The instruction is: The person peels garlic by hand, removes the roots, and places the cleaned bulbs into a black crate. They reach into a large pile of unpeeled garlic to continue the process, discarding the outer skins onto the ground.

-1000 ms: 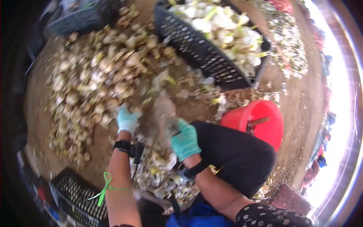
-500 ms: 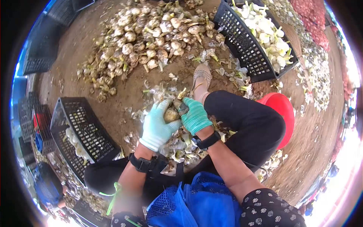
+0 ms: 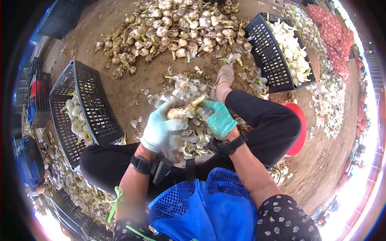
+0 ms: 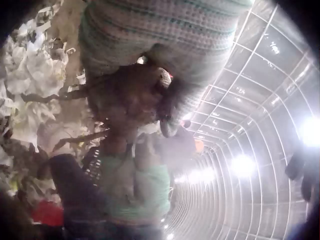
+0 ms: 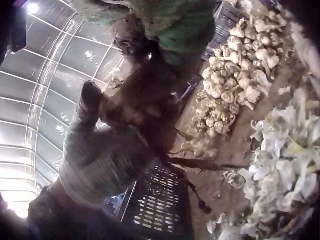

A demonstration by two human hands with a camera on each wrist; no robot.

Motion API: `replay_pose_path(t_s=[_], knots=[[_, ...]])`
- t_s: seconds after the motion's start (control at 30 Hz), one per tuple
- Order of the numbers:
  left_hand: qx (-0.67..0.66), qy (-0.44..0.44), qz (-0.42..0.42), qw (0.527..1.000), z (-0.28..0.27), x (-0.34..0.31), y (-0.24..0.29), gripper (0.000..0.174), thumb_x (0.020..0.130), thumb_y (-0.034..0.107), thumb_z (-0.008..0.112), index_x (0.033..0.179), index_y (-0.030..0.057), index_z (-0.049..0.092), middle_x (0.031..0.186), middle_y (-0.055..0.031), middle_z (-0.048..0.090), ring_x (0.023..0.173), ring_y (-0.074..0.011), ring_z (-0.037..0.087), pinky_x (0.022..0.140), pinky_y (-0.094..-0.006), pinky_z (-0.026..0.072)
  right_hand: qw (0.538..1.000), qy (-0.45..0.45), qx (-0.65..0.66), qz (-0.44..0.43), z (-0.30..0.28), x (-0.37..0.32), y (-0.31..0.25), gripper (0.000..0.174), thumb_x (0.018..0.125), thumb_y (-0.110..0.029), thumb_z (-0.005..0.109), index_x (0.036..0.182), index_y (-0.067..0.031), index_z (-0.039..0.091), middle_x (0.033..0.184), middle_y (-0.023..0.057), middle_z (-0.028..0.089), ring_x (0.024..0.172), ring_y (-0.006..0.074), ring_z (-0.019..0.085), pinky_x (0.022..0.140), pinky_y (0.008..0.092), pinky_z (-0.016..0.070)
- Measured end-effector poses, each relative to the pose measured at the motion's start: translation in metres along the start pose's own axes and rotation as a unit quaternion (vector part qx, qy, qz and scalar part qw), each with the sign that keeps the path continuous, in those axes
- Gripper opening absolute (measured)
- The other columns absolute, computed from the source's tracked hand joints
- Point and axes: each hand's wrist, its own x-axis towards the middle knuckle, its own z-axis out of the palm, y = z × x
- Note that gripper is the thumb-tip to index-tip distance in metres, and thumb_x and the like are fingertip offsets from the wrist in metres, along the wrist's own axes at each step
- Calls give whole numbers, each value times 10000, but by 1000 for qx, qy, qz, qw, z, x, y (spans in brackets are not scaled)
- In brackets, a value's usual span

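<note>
My left hand (image 3: 161, 126), in a pale knit glove, grips a garlic bulb (image 3: 175, 113) with dry outer skin and a stem end pointing right. From the other side my right hand (image 3: 220, 119), in a green striped glove, pinches the bulb at its stem and loose skin. The left wrist view shows the bulb (image 4: 127, 92) dark beneath the left glove (image 4: 160, 30), strips of skin hanging off it. In the right wrist view the left glove (image 5: 107, 157) faces the right glove (image 5: 180, 30), the shaded bulb (image 5: 145, 102) between them.
Peelings (image 3: 185, 90) lie below the hands. Ahead is a heap of unpeeled garlic (image 3: 173, 30). Black crates (image 3: 90, 104) with white bulbs stand left and ahead right, the right one a black crate (image 3: 273, 56). A red bucket (image 3: 296, 132) sits beside the right knee.
The left hand has come from the heap to the right hand and now holds a garlic bulb. Since half a second ago the bulb has turned, and its skin hangs loose.
</note>
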Motion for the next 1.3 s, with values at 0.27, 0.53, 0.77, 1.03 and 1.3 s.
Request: replay_pose_path(t_s=[0.27, 0.53, 0.77, 1.03, 1.3], knots=[[425, 21, 247, 871, -10, 1, -10, 638, 512, -32, 675, 1099, -27, 426, 1001, -72, 485, 916, -137, 466, 793, -249, 389, 998, -23, -27, 49, 15, 1, -6, 259, 710, -161, 608, 846, 52, 548, 658, 79, 569, 545, 90, 480, 527, 239, 412], [-166, -16, 45, 985, -10, -8, -13, 441, 694, 181, 564, 1057, -28, 428, 934, -124, 541, 849, -230, 546, 697, -303, 472, 985, 50, -164, -30, 17, -9, -11, 190, 685, -31, 563, 852, 57, 544, 742, 100, 581, 575, 100, 516, 507, 234, 411], [-201, 60, -144, 967, -6, -28, -12, 439, 766, 363, 508, 1067, 68, 385, 903, -92, 500, 706, -163, 516, 532, -262, 398, 990, 100, -1, -98, 20, -15, 12, 58, 706, 41, 450, 717, 24, 504, 608, 21, 480, 514, 80, 424, 451, 225, 351], [-373, -87, -41, 923, -49, -4, -46, 358, 800, 160, 461, 1104, -7, 369, 1030, -115, 478, 924, -212, 493, 824, -317, 395, 986, 45, -95, -126, 15, -34, -25, 74, 678, 40, 453, 726, 34, 509, 575, 56, 491, 536, 82, 405, 486, 243, 356], [-66, 24, 118, 990, -19, -21, -29, 530, 664, 64, 614, 1113, -42, 353, 924, -78, 515, 820, -158, 517, 727, -258, 421, 953, 41, -276, -116, 0, -18, -18, 105, 624, -5, 528, 723, 23, 551, 613, 169, 544, 618, 294, 556, 552, 327, 427]])
